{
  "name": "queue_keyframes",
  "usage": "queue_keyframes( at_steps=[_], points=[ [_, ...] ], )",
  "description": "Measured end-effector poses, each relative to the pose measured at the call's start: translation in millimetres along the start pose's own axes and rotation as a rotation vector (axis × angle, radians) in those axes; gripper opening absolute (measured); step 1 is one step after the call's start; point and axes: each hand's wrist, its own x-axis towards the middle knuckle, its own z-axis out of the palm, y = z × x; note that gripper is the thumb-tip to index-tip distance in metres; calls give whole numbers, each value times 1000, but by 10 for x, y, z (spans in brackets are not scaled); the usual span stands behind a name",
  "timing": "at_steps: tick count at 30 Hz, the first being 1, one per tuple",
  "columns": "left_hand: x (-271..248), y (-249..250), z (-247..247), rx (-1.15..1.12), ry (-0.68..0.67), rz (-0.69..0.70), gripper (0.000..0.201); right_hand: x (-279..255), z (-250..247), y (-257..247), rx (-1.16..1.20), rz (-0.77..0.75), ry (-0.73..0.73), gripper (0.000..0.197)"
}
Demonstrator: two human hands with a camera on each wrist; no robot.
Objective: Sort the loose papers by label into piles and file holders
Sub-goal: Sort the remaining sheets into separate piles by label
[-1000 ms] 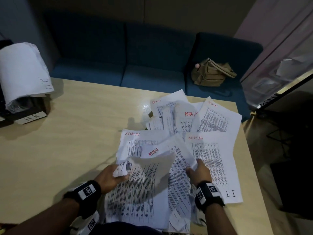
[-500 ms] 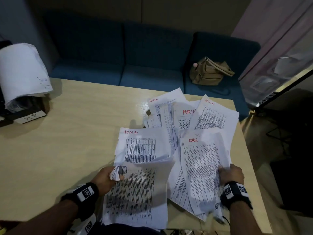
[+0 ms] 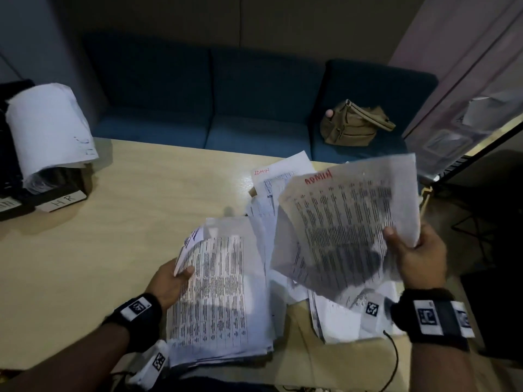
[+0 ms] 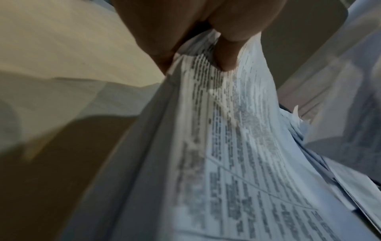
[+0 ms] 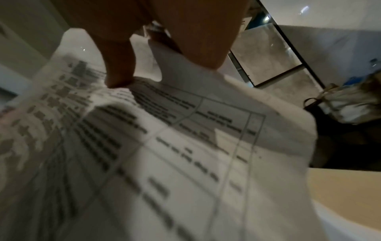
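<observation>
My right hand [image 3: 407,244] pinches a printed sheet marked ADMIN in red [image 3: 345,222], lifted off the table and tilted toward me; in the right wrist view the thumb presses on that sheet [image 5: 164,154]. My left hand [image 3: 175,275] grips the left edge of a thick stack of printed papers [image 3: 220,301] at the table's front; in the left wrist view the thumb pins the stack [image 4: 237,146]. More loose sheets [image 3: 283,176], one labelled ADMIN, lie behind and under the raised sheet.
A black file holder labelled HR [image 3: 60,203] stands at the table's [image 3: 113,250] far left with curled white paper [image 3: 48,128] in it. A blue sofa [image 3: 226,108] with a tan bag [image 3: 353,125] is beyond the table. The table's right edge is near my right hand.
My right hand has taken an ADMIN sheet from the spread pile and lifted it up off the table to the right. My left hand has kept hold of the front stack.
</observation>
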Motion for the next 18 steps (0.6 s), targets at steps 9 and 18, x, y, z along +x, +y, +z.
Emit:
queue_keyframes(
  at_steps=[9,18],
  points=[
    [77,276,138,-134,15,-34,20,8,970,-44,-107,11,-498,30],
    [-59,279,161,-38,-123,39,75,-712,1968,204,27,328,-587,51]
  ],
)
